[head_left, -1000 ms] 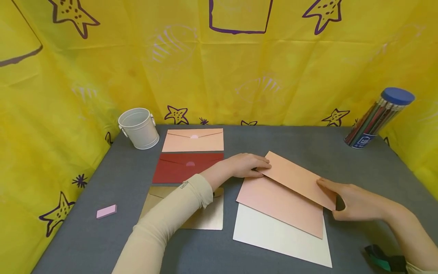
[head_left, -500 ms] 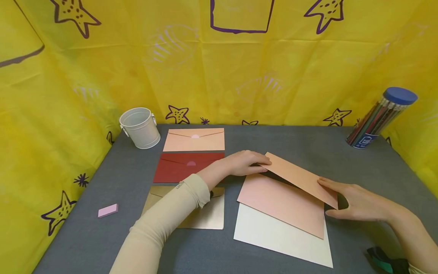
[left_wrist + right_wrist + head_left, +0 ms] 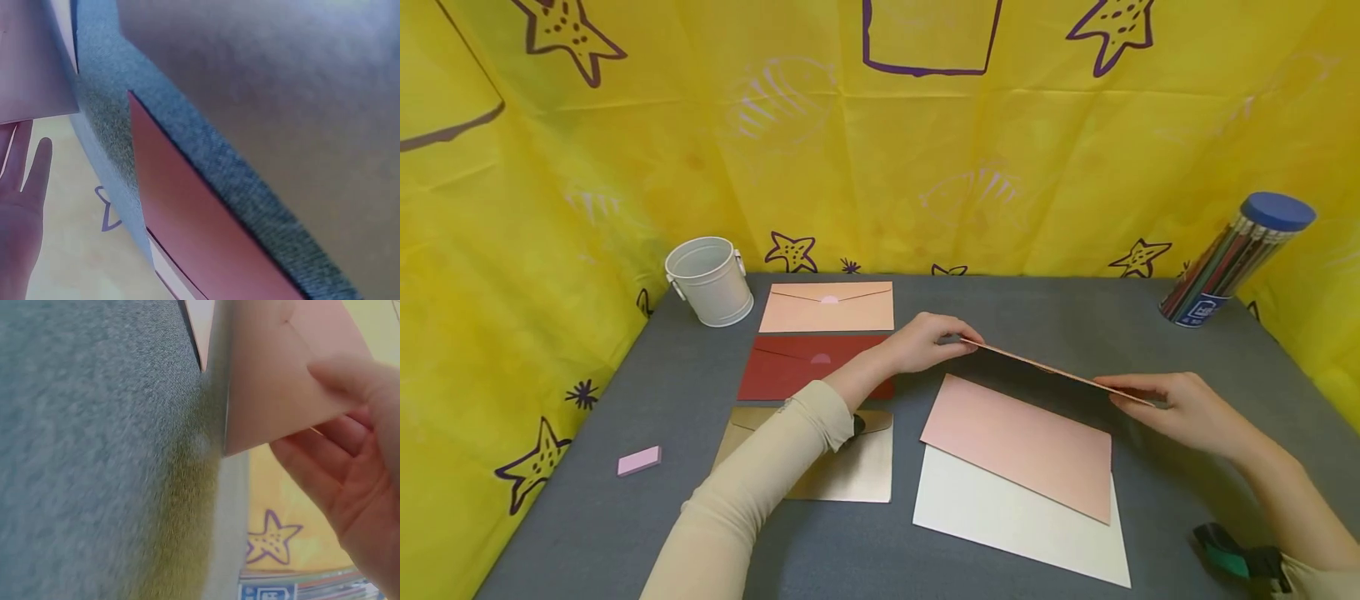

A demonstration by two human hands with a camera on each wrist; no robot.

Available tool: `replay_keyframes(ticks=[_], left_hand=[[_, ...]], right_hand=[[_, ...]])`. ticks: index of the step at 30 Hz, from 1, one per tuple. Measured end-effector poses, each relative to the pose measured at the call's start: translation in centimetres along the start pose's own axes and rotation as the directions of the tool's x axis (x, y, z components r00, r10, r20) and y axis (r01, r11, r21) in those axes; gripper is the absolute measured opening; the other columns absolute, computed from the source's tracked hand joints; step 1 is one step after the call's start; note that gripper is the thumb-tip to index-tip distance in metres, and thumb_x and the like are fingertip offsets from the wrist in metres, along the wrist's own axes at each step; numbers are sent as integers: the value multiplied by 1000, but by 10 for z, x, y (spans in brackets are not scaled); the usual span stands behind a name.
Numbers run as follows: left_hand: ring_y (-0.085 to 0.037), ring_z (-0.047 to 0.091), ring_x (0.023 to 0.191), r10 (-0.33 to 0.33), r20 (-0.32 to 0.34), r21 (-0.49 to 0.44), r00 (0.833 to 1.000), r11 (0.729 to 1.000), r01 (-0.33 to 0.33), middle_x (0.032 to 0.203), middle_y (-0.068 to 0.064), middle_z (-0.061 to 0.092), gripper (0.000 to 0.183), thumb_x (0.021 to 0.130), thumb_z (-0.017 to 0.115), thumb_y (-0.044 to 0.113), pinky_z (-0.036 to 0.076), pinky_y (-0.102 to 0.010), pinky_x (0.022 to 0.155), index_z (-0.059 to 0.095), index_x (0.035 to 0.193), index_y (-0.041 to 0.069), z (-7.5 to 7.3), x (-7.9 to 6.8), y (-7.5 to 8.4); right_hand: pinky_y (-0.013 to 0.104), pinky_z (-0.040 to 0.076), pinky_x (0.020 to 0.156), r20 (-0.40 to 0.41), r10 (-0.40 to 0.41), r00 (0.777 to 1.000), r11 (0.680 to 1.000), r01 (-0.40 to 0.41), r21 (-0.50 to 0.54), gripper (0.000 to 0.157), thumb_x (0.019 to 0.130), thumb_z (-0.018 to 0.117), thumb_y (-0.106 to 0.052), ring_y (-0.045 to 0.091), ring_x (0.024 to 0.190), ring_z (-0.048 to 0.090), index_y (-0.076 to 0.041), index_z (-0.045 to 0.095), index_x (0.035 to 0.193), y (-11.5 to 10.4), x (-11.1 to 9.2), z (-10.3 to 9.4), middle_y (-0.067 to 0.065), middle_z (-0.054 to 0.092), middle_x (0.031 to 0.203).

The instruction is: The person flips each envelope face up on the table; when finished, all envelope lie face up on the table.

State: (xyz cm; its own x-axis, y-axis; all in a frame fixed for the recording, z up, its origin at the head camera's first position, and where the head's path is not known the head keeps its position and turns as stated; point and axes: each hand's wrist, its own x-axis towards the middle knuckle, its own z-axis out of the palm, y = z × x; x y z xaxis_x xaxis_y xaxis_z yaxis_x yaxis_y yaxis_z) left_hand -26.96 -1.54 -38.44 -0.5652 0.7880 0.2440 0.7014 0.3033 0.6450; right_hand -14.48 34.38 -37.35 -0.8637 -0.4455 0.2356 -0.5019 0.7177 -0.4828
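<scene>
My left hand (image 3: 925,342) and right hand (image 3: 1187,412) hold a peach envelope (image 3: 1041,366) by its two ends, raised above the table and seen almost edge-on in the head view. In the right wrist view the right thumb lies on the face of the envelope (image 3: 275,387), with the fingers behind it. At the left wrist camera's edge, the left fingers meet the border of the envelope (image 3: 37,69). Below it on the table lies a pink envelope (image 3: 1022,446), slanted and overlapping a white envelope (image 3: 1022,517).
At left, a peach envelope (image 3: 827,317), a red envelope (image 3: 782,375) and a gold envelope (image 3: 857,475) lie in a column, partly behind the left arm. A white bucket (image 3: 711,287), a pink eraser-like block (image 3: 639,461) and a tube of pencils (image 3: 1232,262) stand around.
Both hands have lifted the peach envelope off the pink one and tilted it up, from face-up to nearly edge-on. The right hand has moved up and now pinches its end.
</scene>
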Motion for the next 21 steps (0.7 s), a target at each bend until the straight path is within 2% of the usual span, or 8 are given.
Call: replay_keyframes(ticks=[3,7,10,12,14,16,19,21], left_hand=[[-9,64,97,-40,-70,-49,997,998,36,104,-2,71,19,95,64,9,48,-19,90,71,113,7,-3,-1,0],[-12,64,93,-90,-158,-105,983,992,74,100,-5,71,15,94,65,9,50,-21,86,72,107,5,-7,-4,-2],[-13,64,90,-143,-205,-147,968,983,114,97,-5,71,13,93,67,11,51,-21,84,71,103,4,-10,-5,-6],[-14,64,89,-184,-233,-183,955,973,143,96,-6,71,13,93,67,12,52,-22,84,70,102,4,-11,-6,-8],[-14,64,90,-230,-262,-217,937,960,175,97,-6,70,15,93,68,13,52,-23,84,70,104,4,-12,-6,-10],[-16,65,90,-284,-293,-260,913,942,210,98,-7,70,19,92,68,15,53,-24,82,69,108,4,-13,-7,-10],[-18,66,92,-387,-315,-347,866,897,275,100,-10,69,29,93,68,16,56,-28,78,66,119,4,-14,-8,-13],[-20,67,91,-462,-312,-407,830,855,322,100,-11,69,36,93,67,18,57,-31,74,63,127,6,-15,-8,-15]], right_hand=[[12,46,57,-49,-5,999,1000,6,15,25,86,72,-1,-4,75,61,-8,74,110,4,7,0,-7,72,97],[11,47,59,-101,11,995,1000,-8,31,17,84,72,0,-3,72,59,-5,75,101,4,17,0,-12,70,91],[16,45,54,-110,117,987,990,-107,88,9,89,71,-8,4,65,55,-6,75,96,1,25,1,-5,69,81],[22,40,49,-105,215,971,972,-202,120,14,92,70,-18,8,61,50,-5,74,90,0,30,1,0,65,72],[27,35,47,-89,305,948,945,-290,153,24,93,69,-28,12,58,44,-5,72,87,0,37,2,3,58,65],[26,38,50,-75,362,929,920,-343,190,31,93,68,-34,12,61,48,-4,71,91,1,44,3,3,60,66],[20,50,61,-47,412,910,883,-386,266,41,93,66,-39,7,71,58,-1,69,108,5,57,8,0,69,81],[21,54,70,-30,444,896,855,-413,315,50,92,65,-42,5,79,62,1,65,119,7,68,12,-4,71,92]])
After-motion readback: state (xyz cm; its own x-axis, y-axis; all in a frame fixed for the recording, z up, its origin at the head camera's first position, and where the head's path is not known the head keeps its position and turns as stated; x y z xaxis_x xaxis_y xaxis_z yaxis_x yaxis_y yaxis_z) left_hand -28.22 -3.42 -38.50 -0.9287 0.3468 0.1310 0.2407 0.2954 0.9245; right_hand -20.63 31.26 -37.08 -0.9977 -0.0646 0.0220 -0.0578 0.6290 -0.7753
